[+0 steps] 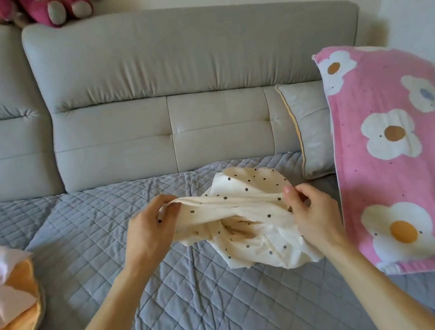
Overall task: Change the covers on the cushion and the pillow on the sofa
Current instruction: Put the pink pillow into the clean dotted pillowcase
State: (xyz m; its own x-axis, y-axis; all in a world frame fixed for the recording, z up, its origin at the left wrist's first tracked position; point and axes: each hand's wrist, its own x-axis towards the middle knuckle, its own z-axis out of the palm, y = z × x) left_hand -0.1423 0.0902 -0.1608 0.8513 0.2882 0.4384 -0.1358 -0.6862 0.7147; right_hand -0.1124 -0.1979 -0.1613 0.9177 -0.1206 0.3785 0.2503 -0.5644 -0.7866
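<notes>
My bare forearms (pixel 101 318) rise from the bottom edge of the frame toward its centre. There my left hand (pixel 147 229) has its fingers curled round a bunched edge of a cream cover with dark dots (pixel 244 208). My right hand (pixel 314 215) pinches the same cloth between thumb and fingertips, just right of centre. The hem runs taut between the two hands. The rest sags in loose folds onto the grey quilted sofa mat (pixel 172 295).

The cover looks thin, light and limp, so I judge it will slump and twist rather than hold any shape. The best hold seems to be the hem of its opening, one hand at each end, though I cannot tell if this edge is the opening.

At the right of the frame a pink pillow with white flowers (pixel 392 158) leans upright, overlapping a grey cushion (pixel 310 125) that stands behind it. At the lower left lies a heap of orange and pale pink cloth (pixel 4 298). The grey sofa back (pixel 183 58) fills the upper frame, with a pink plush toy (pixel 51 6) on top at the upper left.
</notes>
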